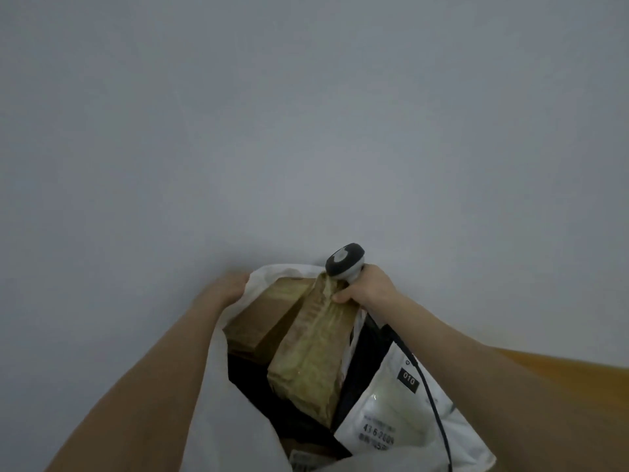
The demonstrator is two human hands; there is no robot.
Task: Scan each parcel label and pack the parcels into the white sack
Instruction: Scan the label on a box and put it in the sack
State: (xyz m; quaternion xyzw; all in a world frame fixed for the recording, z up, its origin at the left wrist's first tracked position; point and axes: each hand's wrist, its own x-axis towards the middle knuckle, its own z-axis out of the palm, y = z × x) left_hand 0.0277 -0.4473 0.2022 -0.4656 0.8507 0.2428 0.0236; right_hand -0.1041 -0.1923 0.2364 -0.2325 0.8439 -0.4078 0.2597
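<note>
My left hand (228, 285) grips the far left rim of the white sack (218, 403), fingers curled over the edge and out of sight. My right hand (369, 287) is wrapped round the scanner (343, 260) at the far rim, thumb also pinching the top end of the tape-wrapped parcel (313, 349), which stands tilted mid-sack. A brown box (265, 315) leans just beside it, toward the left rim. A white labelled mailer (384, 413) lies against the right wall, with the black cable (432, 403) trailing over it.
</note>
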